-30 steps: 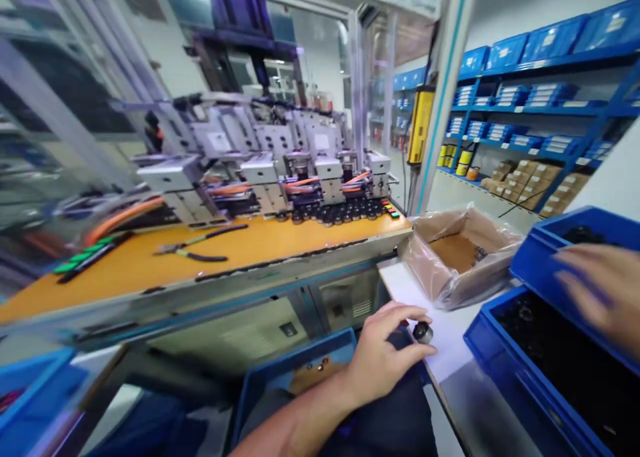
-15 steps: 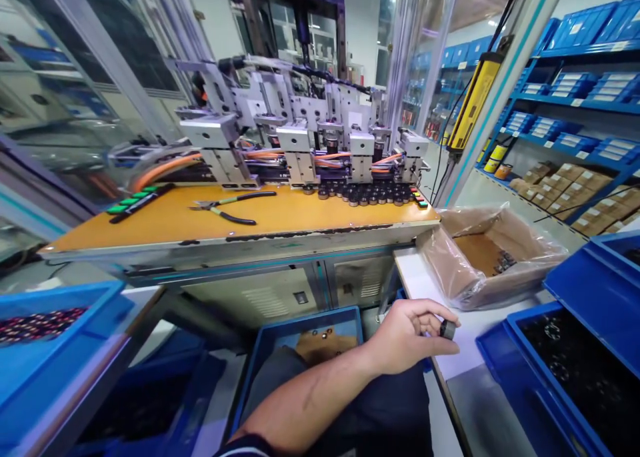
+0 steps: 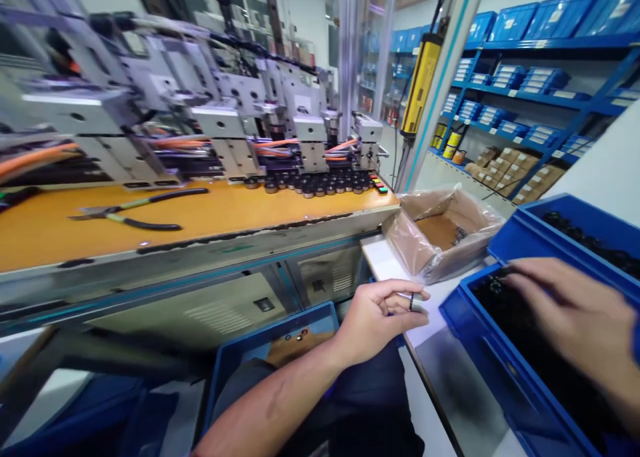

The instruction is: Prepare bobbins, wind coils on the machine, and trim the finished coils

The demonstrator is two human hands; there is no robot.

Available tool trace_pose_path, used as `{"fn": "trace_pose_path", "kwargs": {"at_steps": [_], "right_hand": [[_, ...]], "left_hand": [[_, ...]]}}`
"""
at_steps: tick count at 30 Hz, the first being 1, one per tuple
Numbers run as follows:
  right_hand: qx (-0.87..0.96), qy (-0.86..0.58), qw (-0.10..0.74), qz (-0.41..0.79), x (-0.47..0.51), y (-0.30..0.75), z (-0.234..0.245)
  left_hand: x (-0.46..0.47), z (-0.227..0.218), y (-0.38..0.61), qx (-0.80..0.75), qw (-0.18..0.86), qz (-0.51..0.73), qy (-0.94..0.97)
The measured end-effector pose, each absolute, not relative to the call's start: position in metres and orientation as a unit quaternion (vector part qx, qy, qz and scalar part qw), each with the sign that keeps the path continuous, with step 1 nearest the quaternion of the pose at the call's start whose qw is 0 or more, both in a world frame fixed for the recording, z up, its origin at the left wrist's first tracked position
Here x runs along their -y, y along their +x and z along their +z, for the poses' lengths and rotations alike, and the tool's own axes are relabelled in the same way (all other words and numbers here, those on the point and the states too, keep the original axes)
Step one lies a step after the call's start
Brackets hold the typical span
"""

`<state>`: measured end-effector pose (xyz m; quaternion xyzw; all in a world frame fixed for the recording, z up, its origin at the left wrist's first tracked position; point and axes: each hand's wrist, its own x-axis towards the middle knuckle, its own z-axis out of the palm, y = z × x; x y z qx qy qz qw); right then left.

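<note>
Between the thumb and fingers of my left hand is a small ribbed ring, grey and black, held above the white side table. My right hand reaches over an open blue bin at the right, somewhat blurred. Its thumb and fingertips come together at the bin's far left corner, by a dark piece I cannot make out. Small black parts fill that bin, some with shiny rims.
A machine fixture stands behind the orange bench, with pliers and rows of black round parts before it. A plastic-lined carton and another blue bin lie right. A blue crate is by my legs.
The view has swung to the right. My right hand has come into view over the blue bin. My left hand still holds the ring in much the same pose.
</note>
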<state>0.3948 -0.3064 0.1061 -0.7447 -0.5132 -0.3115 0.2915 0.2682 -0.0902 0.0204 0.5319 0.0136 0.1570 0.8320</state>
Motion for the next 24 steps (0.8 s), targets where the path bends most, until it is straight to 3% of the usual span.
{"fn": "trace_pose_path", "kwargs": {"at_steps": [7, 24], "right_hand": [[0.597, -0.675, 0.396, -0.175, 0.281, 0.348, 0.053], [0.647, -0.652, 0.346, -0.193, 0.286, 0.359, 0.052]], "left_hand": [[0.11, 0.019, 0.266, 0.007, 0.816, 0.144, 0.56], [0.115, 0.015, 0.26, 0.017, 0.749, 0.164, 0.641]]}}
